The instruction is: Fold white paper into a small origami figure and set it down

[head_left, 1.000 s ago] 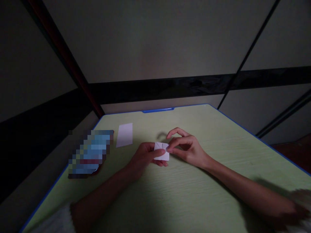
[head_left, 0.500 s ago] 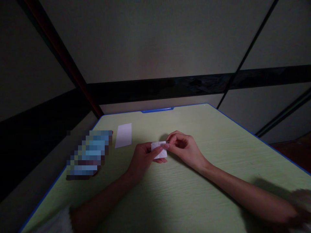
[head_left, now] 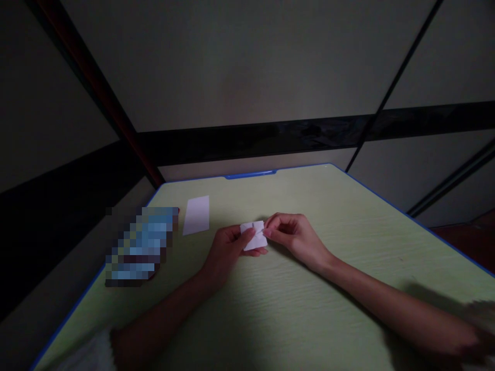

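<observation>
Sleeve [head_left: 88, 353] at lower left of frame. Left hand [head_left: 224, 252], mid-frame, grips small folded paper [head_left: 258, 243], thumb on top, fingers beneath. Right hand [head_left: 301, 239], right of centre, thumb and fingertips pinched narrow on paper's right edge; can't tell if there's a loose flap between them. Creases on top face. Done well, I'd say: left thumb firm but off the crease, right fingertips working the edge only, light pull so nothing tears, corners matched before pressing flat. Blurred-out item [head_left: 143, 247] on desk [head_left: 348, 221], left of frame; flat white sheet [head_left: 196, 215] just right of it. Blue strip [head_left: 251, 175] on far edge, dim panels [head_left: 251, 67] across top.
</observation>
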`<action>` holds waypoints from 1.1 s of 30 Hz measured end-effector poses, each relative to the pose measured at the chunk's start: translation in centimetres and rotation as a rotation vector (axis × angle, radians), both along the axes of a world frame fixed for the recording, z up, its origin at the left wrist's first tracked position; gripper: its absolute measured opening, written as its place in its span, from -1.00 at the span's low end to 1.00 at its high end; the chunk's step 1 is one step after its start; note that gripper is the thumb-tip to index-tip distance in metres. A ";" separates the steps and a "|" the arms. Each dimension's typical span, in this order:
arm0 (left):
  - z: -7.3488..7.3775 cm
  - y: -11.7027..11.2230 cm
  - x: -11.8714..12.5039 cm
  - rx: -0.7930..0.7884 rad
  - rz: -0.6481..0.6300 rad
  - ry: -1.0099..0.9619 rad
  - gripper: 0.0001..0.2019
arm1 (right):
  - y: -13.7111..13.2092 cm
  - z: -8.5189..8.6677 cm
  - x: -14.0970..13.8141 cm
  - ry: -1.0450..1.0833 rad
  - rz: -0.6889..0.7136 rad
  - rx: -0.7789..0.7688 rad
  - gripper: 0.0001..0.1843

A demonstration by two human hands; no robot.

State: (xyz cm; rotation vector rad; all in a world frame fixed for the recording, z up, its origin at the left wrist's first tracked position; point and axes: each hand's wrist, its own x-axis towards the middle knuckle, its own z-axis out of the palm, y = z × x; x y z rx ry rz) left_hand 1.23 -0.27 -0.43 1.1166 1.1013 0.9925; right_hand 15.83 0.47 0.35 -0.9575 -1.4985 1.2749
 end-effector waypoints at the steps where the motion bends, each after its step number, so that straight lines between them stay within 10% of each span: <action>1: -0.1 0.1 0.0 -0.003 -0.005 -0.012 -0.69 | 0.0 0.0 0.0 0.003 -0.002 -0.019 -0.77; 33: 0.5 -0.5 -0.3 0.094 -0.083 0.065 -0.83 | 0.5 0.1 0.7 0.026 0.137 -0.091 -0.78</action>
